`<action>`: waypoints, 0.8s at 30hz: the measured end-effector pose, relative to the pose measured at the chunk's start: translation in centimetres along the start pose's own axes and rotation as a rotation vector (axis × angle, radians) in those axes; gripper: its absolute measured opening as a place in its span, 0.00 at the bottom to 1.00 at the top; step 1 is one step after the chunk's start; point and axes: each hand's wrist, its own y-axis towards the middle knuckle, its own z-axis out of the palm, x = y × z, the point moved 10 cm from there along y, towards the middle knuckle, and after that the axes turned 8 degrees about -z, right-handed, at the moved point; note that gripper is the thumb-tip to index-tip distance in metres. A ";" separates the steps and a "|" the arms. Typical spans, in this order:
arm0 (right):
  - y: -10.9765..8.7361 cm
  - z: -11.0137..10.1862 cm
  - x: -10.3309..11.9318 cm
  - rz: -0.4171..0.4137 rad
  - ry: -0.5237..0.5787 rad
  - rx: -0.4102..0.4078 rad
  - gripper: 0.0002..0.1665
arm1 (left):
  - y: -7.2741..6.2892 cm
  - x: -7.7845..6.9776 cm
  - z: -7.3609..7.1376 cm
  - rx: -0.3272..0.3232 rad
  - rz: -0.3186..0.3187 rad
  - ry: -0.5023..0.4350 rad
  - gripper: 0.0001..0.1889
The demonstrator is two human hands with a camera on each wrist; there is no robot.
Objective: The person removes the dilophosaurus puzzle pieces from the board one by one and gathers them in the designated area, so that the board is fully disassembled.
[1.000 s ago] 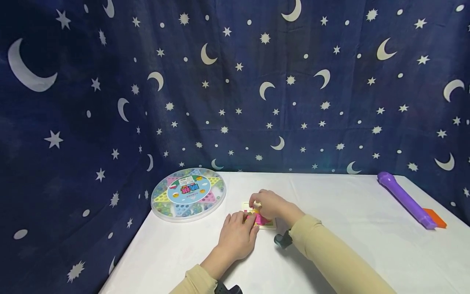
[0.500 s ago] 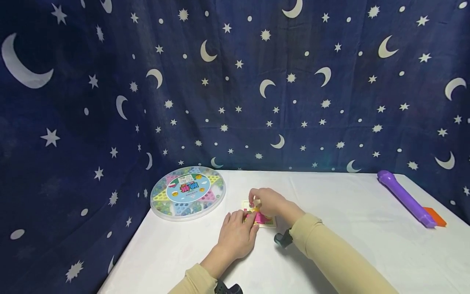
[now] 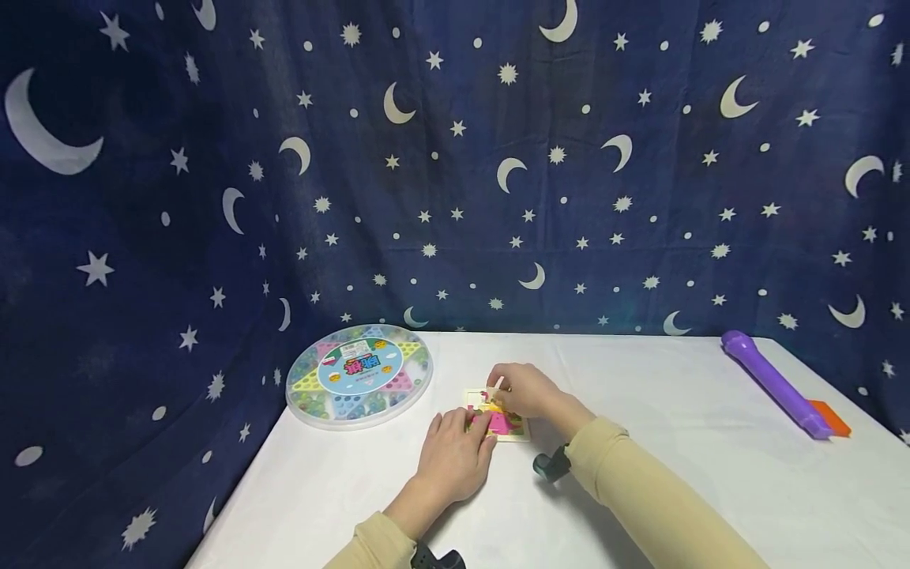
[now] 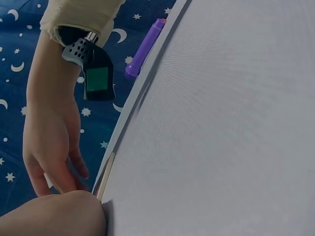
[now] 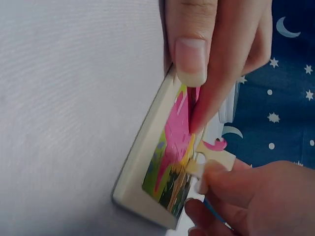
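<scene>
A small jigsaw puzzle point(image 3: 500, 425) with a pale frame and a pink and yellow picture lies on the white table. My left hand point(image 3: 453, 458) rests at its left side; in the right wrist view the left thumb point(image 5: 191, 59) and a finger press on the picture. At the puzzle's far edge, my right hand point(image 3: 529, 391) pinches a puzzle piece point(image 5: 221, 156) between thumb and finger. That piece is pale with a pink patch and stands tilted over the board. In the left wrist view, my left hand point(image 4: 54, 214) hides most of the puzzle.
A round Chinese checkers set point(image 3: 359, 378) with coloured marbles under a clear lid lies at the back left. On the far right is a purple microphone-shaped stick point(image 3: 775, 383) beside an orange piece point(image 3: 830, 419). A dark curtain point(image 3: 455, 174) with moons and stars hangs behind the table.
My right hand has shifted slightly to the right over the puzzle, with its fingers on the piece. The left hand has stayed at the puzzle's left side.
</scene>
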 end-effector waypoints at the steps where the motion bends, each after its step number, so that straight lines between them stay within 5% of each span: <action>1: -0.1 -0.2 -0.2 0.004 0.018 -0.010 0.08 | 0.0 0.0 -0.1 -0.007 0.001 -0.001 0.23; 13: -2.2 -3.3 -4.6 0.116 0.195 -0.105 0.13 | -0.1 0.2 -0.1 -0.034 0.001 -0.044 0.23; 24: -4.9 -5.8 -8.8 0.166 0.244 -0.171 0.10 | -0.1 0.1 -0.1 -0.019 -0.007 -0.064 0.24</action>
